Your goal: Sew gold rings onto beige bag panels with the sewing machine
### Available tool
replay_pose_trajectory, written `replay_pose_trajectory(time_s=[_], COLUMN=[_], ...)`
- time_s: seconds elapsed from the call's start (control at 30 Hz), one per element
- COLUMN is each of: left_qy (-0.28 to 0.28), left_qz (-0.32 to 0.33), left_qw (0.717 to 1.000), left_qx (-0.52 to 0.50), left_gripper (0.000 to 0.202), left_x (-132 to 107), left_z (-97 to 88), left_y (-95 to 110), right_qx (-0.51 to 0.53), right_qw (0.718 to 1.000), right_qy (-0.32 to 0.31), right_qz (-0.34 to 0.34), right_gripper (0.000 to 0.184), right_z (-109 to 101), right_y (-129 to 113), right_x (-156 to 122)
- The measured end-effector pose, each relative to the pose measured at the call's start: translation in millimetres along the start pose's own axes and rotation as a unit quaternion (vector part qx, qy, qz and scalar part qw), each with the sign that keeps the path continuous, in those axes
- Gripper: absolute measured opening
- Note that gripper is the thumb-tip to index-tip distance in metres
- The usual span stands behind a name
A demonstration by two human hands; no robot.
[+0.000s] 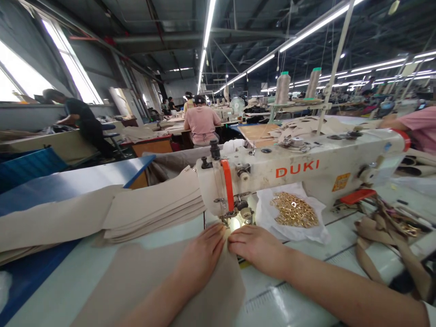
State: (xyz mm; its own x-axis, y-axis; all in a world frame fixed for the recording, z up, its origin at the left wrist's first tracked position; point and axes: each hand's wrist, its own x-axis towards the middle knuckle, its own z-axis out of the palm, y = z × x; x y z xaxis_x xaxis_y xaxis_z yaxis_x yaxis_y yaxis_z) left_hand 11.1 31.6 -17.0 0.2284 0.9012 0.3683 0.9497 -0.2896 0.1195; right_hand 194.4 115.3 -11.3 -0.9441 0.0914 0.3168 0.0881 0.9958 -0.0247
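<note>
A beige fabric panel (136, 277) lies on the machine bed, with its upper edge at the needle area of a white sewing machine (259, 163). My left hand (202, 247) rests on the panel, fingers stretched out together and tips close to the presser foot. My right hand (257, 247) is just right of the needle, its fingers bent and closed at the panel's edge; its thumb is hidden. The machine's lamp shines between both hands, and the needle tip itself cannot be made out.
A stack of beige panels (156, 204) lies at the left. Behind my right hand, gold metal rings (294, 211) fill a white cloth (265, 213). Brown straps (388, 240) lie at the right. Thread cones (282, 88) stand above. Several people work beyond, one in pink (201, 120).
</note>
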Motion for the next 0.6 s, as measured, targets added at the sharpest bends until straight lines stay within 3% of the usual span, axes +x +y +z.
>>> replay_pose_trajectory(time_s=[0.27,0.6], left_qy=[-0.029,-0.005], left_qz=[0.014,-0.012], left_qw=[0.999,1.0], left_qx=[0.01,-0.009], left_gripper=[0.036,0.035], left_x=[1.9,6.7], left_z=[-1.8,-1.9], left_y=[-1.6,-1.2], right_qx=[-0.009,0.001], right_qw=[1.0,1.0], right_qy=[-0.005,0.002], right_qz=[-0.009,0.0], right_gripper=[0.009,0.009], right_z=[0.6,0.7], right_y=[2.6,5.8], right_x=[1.2,4.6])
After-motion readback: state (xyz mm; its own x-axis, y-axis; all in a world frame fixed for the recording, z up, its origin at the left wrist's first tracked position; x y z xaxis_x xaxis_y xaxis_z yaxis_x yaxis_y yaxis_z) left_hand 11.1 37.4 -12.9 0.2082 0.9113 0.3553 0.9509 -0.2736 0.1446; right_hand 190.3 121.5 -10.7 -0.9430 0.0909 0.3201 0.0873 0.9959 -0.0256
